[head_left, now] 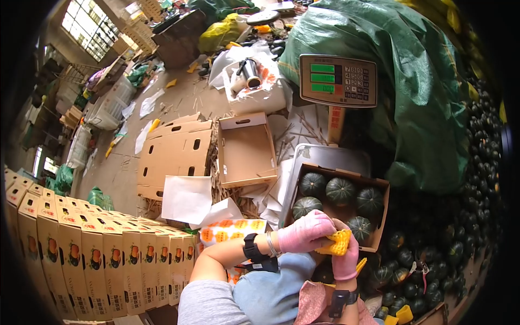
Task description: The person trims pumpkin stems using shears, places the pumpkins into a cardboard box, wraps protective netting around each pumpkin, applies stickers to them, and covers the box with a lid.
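Observation:
My left hand (306, 233), in a pink glove, is closed on the edge of a yellow foam net sleeve (337, 243). On its other side my right hand (345, 261), also gloved in pink, grips the same sleeve. Whether anything sits inside the sleeve is hidden. Just beyond my hands is an open cardboard box (383, 208) with several dark green striped pumpkins (339, 192) in it. The box rests on a metal scale platform (338, 157). Another yellow foam net (361, 266) shows beside my right wrist.
A scale display (338, 81) stands behind the box, before a green tarp (379, 32). Loose pumpkins (422, 271) cover the right side. An open carton (246, 149), flat cardboard (176, 154), orange stickers (233, 230) and rows of printed boxes (103, 260) lie leftward.

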